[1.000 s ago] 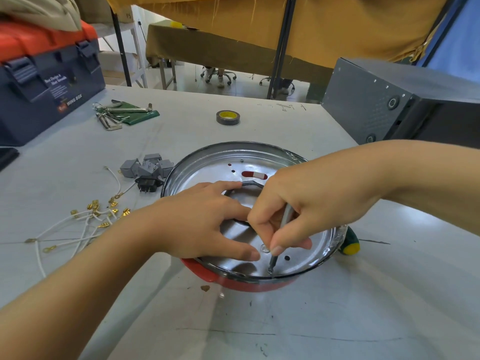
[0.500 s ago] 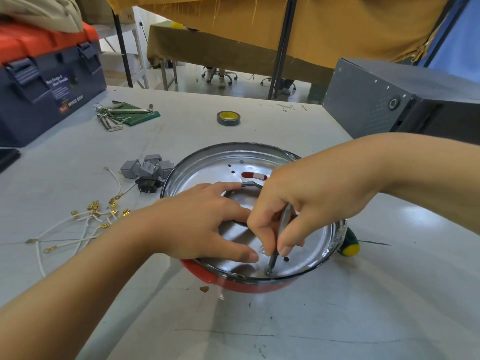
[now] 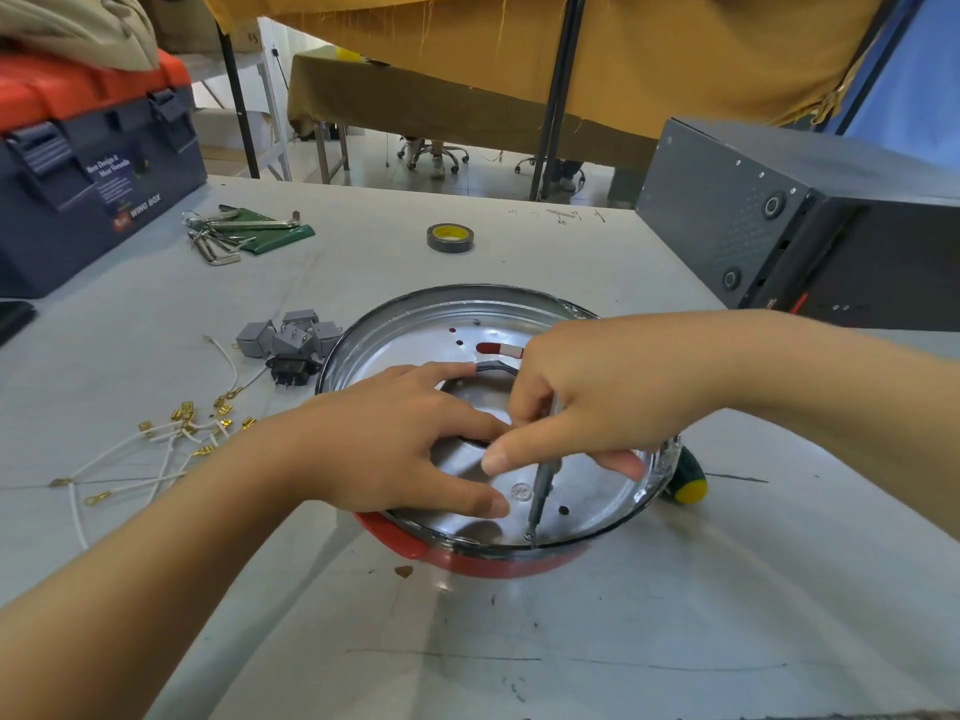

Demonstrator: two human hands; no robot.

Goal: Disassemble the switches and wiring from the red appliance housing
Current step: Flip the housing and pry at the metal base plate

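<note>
The red appliance housing [image 3: 488, 562] lies on the table with its shiny metal plate [image 3: 415, 330] facing up. My left hand [image 3: 395, 449] rests flat on the plate, fingers spread, pressing it down. My right hand [image 3: 587, 402] pinches a thin grey screwdriver [image 3: 540, 491], held nearly upright with its tip at a screw near the plate's front rim. Several grey switches [image 3: 285, 337] and a black socket [image 3: 293, 371] lie loose to the left of the housing. White wires with brass terminals [image 3: 171, 444] are spread on the table further left.
A blue and orange toolbox [image 3: 88, 163] stands at the far left, with hex keys on a green pouch [image 3: 244, 228] beside it. A tape roll [image 3: 450, 237] lies behind the housing. A dark metal case [image 3: 810, 220] stands at the right. A green-yellow handle [image 3: 685, 483] sticks out behind the housing.
My right hand's fingers have shifted on the screwdriver shaft, with the index finger now stretched out leftward. The tip stays at the same screw, and my left hand has not moved.
</note>
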